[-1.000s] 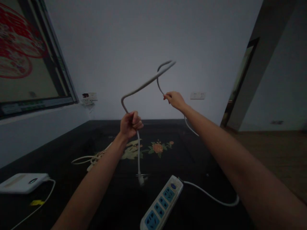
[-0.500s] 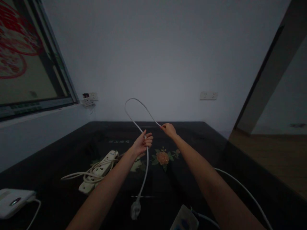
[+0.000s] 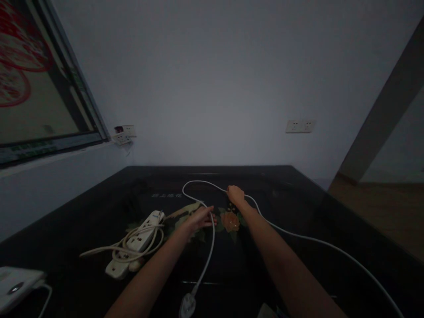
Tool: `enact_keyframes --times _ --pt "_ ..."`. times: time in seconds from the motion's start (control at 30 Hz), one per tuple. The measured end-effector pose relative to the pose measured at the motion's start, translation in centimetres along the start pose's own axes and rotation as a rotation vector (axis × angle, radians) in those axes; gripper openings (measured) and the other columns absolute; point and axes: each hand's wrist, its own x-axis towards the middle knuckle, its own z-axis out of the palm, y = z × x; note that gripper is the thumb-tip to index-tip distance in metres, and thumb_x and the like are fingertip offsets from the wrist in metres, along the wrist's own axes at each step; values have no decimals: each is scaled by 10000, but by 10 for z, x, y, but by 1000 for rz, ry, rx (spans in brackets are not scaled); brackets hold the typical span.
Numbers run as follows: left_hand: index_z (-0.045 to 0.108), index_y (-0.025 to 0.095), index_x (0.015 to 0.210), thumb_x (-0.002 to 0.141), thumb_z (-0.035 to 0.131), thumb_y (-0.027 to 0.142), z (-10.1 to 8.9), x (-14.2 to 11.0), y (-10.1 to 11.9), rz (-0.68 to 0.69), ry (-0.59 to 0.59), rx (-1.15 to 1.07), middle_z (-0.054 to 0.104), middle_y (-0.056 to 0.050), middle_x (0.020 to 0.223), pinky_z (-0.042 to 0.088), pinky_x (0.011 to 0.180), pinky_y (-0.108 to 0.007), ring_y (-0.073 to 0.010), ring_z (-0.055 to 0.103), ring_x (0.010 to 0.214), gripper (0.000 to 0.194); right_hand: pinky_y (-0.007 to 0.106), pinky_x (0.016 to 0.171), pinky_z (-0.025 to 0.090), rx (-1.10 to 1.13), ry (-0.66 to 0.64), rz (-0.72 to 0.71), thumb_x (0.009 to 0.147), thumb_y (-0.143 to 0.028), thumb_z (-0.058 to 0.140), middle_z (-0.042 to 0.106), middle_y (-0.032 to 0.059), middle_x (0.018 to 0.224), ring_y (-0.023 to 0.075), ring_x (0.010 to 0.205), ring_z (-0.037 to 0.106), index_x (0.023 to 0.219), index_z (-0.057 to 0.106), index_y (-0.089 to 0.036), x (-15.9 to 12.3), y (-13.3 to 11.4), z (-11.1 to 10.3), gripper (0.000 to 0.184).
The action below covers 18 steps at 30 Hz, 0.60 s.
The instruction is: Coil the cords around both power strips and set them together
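Note:
A white power cable (image 3: 208, 260) lies in a loop on the black table (image 3: 82, 212), its plug (image 3: 187, 304) near the front edge. My left hand (image 3: 202, 217) rests low on the table with fingers stretched out against the cable. My right hand (image 3: 235, 194) is closed on the cable farther back, pressing it to the table beside an orange flower print (image 3: 229, 220).
A cream power strip (image 3: 135, 243) with its cord coiled on top lies at the left. A white device (image 3: 15, 289) sits at the front left corner. Wall sockets (image 3: 300, 126) are on the back wall, more sockets (image 3: 122, 134) by the window frame.
Both hands have come down from the air to the table, laying the raised cable loop flat. My left hand has loosened from a fist to stretched fingers.

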Motion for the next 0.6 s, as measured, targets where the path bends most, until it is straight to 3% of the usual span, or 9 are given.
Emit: enact_keyframes --times 0.1,0.2,0.33,0.4,0.5,0.6 --pt "536 151 1188 900 551 320 -13 -13 3 3 72 245 573 -97 1173 520 819 -421 -216 598 982 334 419 840 508 20 25 -113 904 -320 547 569 88 1197 208 1007 591 1185 547 -167 -5 -1 -9 319" --pt "542 150 1183 895 557 317 -21 -30 11 68 149 491 563 -98 1195 500 854 -442 -234 582 1025 333 435 857 499 69 67 -217 902 -320 550 555 92 1222 218 1033 581 1200 538 -168 -15 0 -33 335" --pt "559 159 1164 880 544 267 -4 -72 10 284 159 725 493 -132 1308 315 1044 -447 -306 420 1253 304 434 902 468 165 68 -305 900 -279 551 573 87 1215 216 1070 568 1153 573 -161 -56 15 -80 281" --pt "583 174 1146 873 533 291 17 -103 0 370 81 804 523 -122 1285 296 1059 -416 -288 442 1236 301 330 922 445 210 18 -330 894 -228 534 632 77 1135 175 1053 579 1076 629 -163 -96 32 -103 216" --pt "597 197 1184 856 534 408 51 -155 -24 448 -105 877 586 -92 1222 368 1019 -354 -246 532 1143 395 285 809 476 251 -87 -309 883 -273 515 682 68 1020 171 925 631 1006 659 -166 -178 64 -126 217" --pt "381 200 1415 795 555 547 77 -198 -50 395 -236 1004 401 -123 1446 314 1077 -442 -317 378 1313 731 289 681 479 229 -225 -226 803 -330 598 697 55 861 194 768 647 921 676 -179 -268 97 -132 207"
